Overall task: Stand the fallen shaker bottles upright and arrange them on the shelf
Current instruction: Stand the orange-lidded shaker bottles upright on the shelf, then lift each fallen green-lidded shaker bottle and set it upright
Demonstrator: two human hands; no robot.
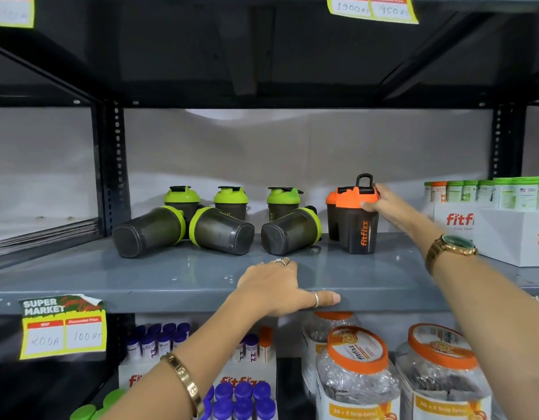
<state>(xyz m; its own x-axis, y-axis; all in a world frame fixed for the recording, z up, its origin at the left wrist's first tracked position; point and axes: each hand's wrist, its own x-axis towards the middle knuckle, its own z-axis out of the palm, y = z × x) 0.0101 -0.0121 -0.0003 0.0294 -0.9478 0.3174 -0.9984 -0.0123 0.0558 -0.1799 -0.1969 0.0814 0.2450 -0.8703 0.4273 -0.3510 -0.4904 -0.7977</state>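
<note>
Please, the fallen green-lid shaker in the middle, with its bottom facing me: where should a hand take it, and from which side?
Take the middle fallen shaker around its dark body, just behind the green lid, coming from above. It lies on its side with the base toward the camera and the lid toward the back, so the round body is exposed on top. The free left hand, resting on the shelf edge, is probably nearest.

The person is wearing no sleeves; both forearms are showing bare. The left hand (pixel 274 287) is wearing a ring with a small stone (pixel 281 261) on one finger and a plain silver band (pixel 315 298) on the thumb. A gold bangle with round stud markings (pixel 186 383) is circling the left wrist. The right hand (pixel 389 207) is wearing no rings that can be seen; its wrist is carrying a gold watch with a dark green dial (pixel 453 244) and a gold link strap.
</note>
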